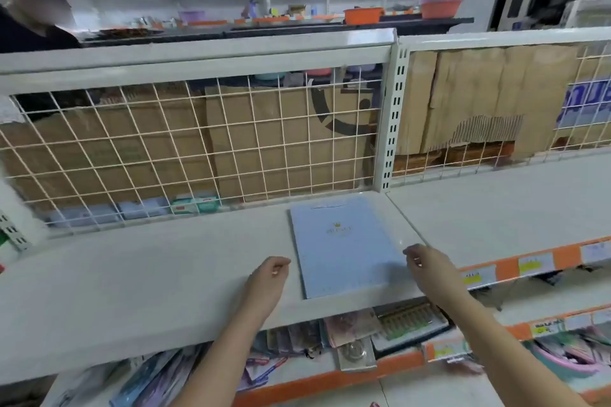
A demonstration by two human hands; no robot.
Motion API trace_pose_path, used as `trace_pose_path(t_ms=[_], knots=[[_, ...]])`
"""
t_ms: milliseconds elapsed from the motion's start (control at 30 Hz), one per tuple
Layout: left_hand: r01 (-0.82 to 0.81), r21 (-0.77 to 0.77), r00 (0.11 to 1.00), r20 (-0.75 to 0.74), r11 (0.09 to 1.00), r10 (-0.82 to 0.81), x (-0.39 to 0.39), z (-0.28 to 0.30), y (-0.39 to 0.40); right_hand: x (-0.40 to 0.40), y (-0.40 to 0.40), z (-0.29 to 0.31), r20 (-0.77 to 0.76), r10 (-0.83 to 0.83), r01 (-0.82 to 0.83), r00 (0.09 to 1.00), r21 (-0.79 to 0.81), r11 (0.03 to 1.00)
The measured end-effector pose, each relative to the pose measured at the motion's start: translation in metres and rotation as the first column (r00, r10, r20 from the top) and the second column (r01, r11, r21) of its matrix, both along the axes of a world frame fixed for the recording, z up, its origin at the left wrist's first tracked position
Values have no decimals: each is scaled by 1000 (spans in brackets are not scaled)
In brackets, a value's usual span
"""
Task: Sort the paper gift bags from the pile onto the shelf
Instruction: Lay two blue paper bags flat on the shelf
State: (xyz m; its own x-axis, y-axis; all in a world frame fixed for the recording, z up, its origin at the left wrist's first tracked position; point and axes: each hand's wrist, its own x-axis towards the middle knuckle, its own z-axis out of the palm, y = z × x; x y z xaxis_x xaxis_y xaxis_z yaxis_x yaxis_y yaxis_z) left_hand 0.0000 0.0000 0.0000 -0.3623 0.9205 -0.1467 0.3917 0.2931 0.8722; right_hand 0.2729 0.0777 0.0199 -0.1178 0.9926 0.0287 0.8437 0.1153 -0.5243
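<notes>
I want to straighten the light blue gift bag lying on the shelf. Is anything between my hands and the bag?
Nothing visible is. The light blue gift bag lies flat on the white shelf. The left hand is just off its left edge and the right hand at its right edge, with only bare shelf between.

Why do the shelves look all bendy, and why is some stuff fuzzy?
Head view: the wide lens bows the straight shelf edges and the wire grid. Head view: the whole picture is soft, so the gold print on the pale blue gift bag can't be read. Head view: the left hand and right hand look slightly smeared; the light is flat, with faint shadows.
</notes>
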Motion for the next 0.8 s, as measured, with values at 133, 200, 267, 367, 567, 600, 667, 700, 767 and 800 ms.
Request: trace_pose_path(t_ms=[133,200,267,367,567,600,667,700,767,800], knots=[[-115,-177,963,220,977,153,18,13,42,-6,26,-6,1,-29,29,1000,-186,982],[-129,-225,919,338,966,201,22,13,58,-13,35,-8,-79,-37,16,996,-254,967],[-113,-249,915,350,962,199,24,13,67,-16,41,-7,-167,-58,2,984,-314,949],[-147,-249,915,335,957,227,25,12,68,-12,51,-12,-271,-117,3,956,-388,922],[-322,-97,890,309,942,336,28,17,44,-27,41,-23,-646,-260,-82,718,-449,890],[-348,-56,878,329,936,347,27,20,35,-33,36,-23,-695,-279,-111,663,-459,881],[-409,23,850,373,912,371,21,25,9,-47,22,-20,-737,-253,-170,627,-447,878],[-441,55,833,397,896,385,17,28,-6,-55,14,-18,-746,-203,-209,635,-418,884],[-506,79,803,407,859,435,5,30,-37,-75,-4,-12,-762,-111,-282,638,-365,887],[-545,83,780,415,834,469,-2,30,-54,-86,-14,-9,-771,-68,-322,633,-342,883]])
